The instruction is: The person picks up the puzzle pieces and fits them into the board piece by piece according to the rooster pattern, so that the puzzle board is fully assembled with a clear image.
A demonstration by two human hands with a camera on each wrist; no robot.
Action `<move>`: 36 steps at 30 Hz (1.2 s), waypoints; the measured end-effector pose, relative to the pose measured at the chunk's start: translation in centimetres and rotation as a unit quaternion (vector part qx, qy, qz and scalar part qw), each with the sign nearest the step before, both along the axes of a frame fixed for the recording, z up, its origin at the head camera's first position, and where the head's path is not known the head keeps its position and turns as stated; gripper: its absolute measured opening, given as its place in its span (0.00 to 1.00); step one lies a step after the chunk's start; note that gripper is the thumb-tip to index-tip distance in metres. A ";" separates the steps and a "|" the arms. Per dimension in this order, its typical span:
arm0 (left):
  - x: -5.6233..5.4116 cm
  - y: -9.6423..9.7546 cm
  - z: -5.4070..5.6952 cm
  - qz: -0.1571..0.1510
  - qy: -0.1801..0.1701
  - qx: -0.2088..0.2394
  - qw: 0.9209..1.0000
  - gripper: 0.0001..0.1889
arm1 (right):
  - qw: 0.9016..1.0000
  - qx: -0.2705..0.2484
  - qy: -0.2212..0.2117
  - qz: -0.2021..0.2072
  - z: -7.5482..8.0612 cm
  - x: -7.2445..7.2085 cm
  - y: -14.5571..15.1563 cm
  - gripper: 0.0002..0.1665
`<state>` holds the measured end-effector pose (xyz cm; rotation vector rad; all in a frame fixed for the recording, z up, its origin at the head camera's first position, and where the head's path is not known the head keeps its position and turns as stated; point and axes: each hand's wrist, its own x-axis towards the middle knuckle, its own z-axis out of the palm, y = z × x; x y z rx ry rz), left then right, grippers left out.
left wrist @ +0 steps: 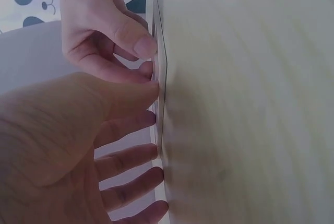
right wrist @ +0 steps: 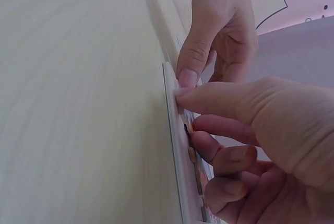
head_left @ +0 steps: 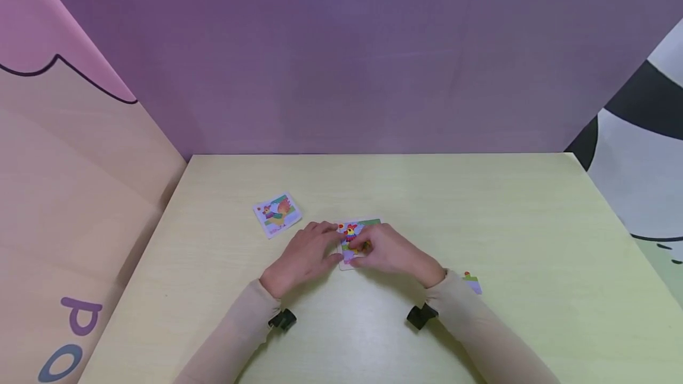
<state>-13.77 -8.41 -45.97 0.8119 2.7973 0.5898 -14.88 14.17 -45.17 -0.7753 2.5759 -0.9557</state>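
Note:
A small square picture puzzle (head_left: 348,257) with a white border and a colourful bird picture lies mid-table, partly covered by both hands. My left hand (head_left: 308,253) rests at its left side with fingers extended, the fingertips on the table and the thumb at the puzzle's edge. On the puzzle's right part, my right hand (head_left: 388,248) has its fingers curled, with thumb and forefinger at a puzzle piece (right wrist: 189,128) that sits slightly raised in the right wrist view. The left wrist view shows the puzzle (left wrist: 160,78) edge-on, with both thumbs against it.
A second square picture card (head_left: 277,214) lies turned at an angle behind the left hand. A loose green and lilac puzzle piece (head_left: 472,283) lies beside the right sleeve, partly hidden by it. The pale table (head_left: 533,224) meets a purple panel (head_left: 373,76) at its far edge.

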 end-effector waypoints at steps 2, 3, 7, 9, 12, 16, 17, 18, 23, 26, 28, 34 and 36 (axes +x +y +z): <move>0.0 0.1 0.0 0.001 0.003 0.003 1.000 0.22 | 1.000 0.005 -0.004 -0.001 0.1 0.1 -0.1 0.14; 0.0 0.1 0.0 0.002 0.004 0.004 1.000 0.22 | 1.000 0.006 -0.006 -0.001 0.1 0.1 -0.1 0.13; -0.1 0.5 0.0 0.013 0.015 0.009 1.000 0.21 | 1.000 -0.004 -0.023 -0.006 0.2 0.2 0.0 0.11; -0.1 0.7 0.0 0.023 0.014 0.015 1.000 0.20 | 1.000 -0.014 -0.027 -0.007 0.2 0.3 0.1 0.10; -0.1 1.0 0.2 0.038 0.005 0.024 0.999 0.20 | 0.999 -0.025 -0.022 -0.010 0.1 0.4 0.1 0.10; -0.2 1.0 0.3 0.049 0.004 0.019 0.999 0.19 | 0.999 -0.023 -0.009 -0.023 -0.2 0.3 -0.1 0.12; -0.2 1.0 0.3 0.050 0.005 0.015 0.999 0.19 | 0.999 -0.021 -0.009 -0.028 -0.3 0.2 -0.2 0.13; -0.2 1.0 0.3 0.049 0.009 0.010 0.999 0.20 | 0.999 -0.018 -0.010 -0.033 -0.3 0.2 -0.3 0.13; -0.2 1.0 0.4 0.041 0.018 -0.007 0.999 0.22 | 0.999 -0.012 -0.005 -0.051 -0.5 -0.1 -0.6 0.16; -0.2 1.0 0.4 0.039 0.022 -0.014 0.999 0.22 | 0.998 -0.015 0.001 -0.053 -0.7 -0.3 -0.6 0.16; -0.3 1.0 0.3 0.040 0.024 -0.017 0.999 0.22 | 0.998 -0.019 0.001 -0.054 -0.8 -0.4 -0.6 0.16; -0.5 0.9 0.1 0.036 0.020 -0.016 0.999 0.22 | 0.998 -0.032 0.010 -0.047 -1.3 -0.7 -0.3 0.14; -0.5 1.0 0.0 0.032 0.018 -0.020 0.999 0.22 | 0.998 -0.043 0.009 -0.042 -1.4 -0.7 0.0 0.12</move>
